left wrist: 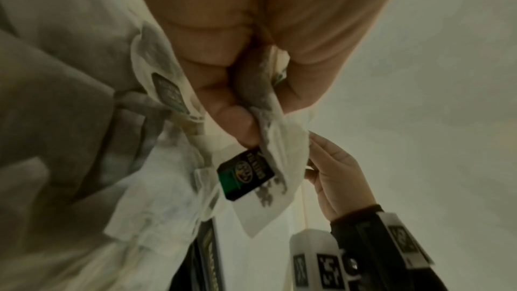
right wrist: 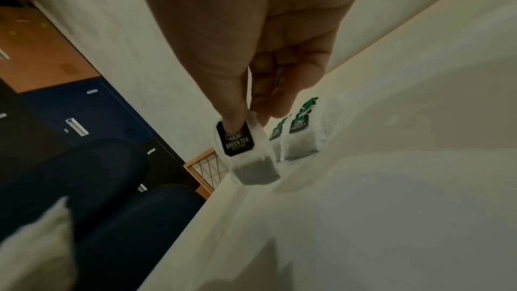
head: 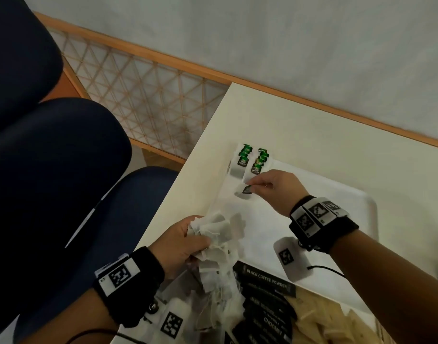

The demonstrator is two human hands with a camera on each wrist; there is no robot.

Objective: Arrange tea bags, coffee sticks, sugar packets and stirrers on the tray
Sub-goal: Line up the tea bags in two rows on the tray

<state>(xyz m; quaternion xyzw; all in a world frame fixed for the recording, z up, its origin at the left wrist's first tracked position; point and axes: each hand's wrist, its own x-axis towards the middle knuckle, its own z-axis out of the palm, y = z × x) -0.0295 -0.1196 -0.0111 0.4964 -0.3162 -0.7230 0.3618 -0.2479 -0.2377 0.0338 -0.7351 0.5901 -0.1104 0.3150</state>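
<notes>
A white tray (head: 362, 202) lies on the pale table. At its far left corner two short rows of green-tagged tea bags (head: 250, 161) (right wrist: 300, 141) lie overlapped. My right hand (head: 252, 184) (right wrist: 249, 116) pinches one tea bag (head: 244, 189) (right wrist: 249, 156) by its top, with its black tag, just above the tray near those rows. My left hand (head: 188, 242) (left wrist: 246, 118) grips a bunch of white tea bags (head: 218, 232) (left wrist: 268, 163) over the tray's near left edge.
A clear bin at the bottom holds loose tea bags (head: 213, 301), black coffee sticks (head: 265, 294) and pale packets (head: 324, 319). A white marker block (head: 290, 256) with a cable rests on the tray. Dark blue chairs (head: 51, 157) stand left of the table.
</notes>
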